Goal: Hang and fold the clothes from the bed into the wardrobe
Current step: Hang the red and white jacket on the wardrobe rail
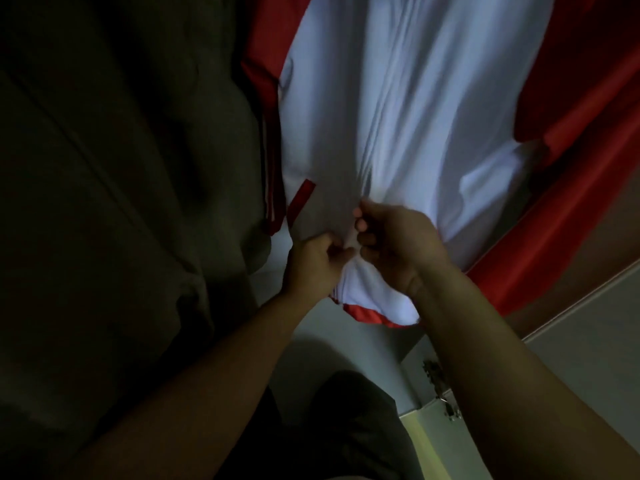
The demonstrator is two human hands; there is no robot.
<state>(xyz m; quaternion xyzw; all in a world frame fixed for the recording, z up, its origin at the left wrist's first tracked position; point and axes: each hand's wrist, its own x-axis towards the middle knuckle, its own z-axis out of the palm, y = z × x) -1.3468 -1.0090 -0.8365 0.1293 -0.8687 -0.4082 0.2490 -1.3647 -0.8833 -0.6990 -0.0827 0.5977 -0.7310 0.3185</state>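
A white jacket with red sleeves and red trim hangs in front of me inside the dim wardrobe, its zipper line running down the middle. Both my hands meet at its lower front. My left hand pinches the white cloth at the hem, fingers curled. Just to its right, my right hand grips the other edge of the front, fingertips bent onto the fabric. The hem with its red band bunches below my hands. The hanger is out of view.
A dark olive garment hangs close on the left, touching the jacket's red sleeve. The pale wardrobe floor lies below. A wardrobe door with a metal hinge stands at the lower right.
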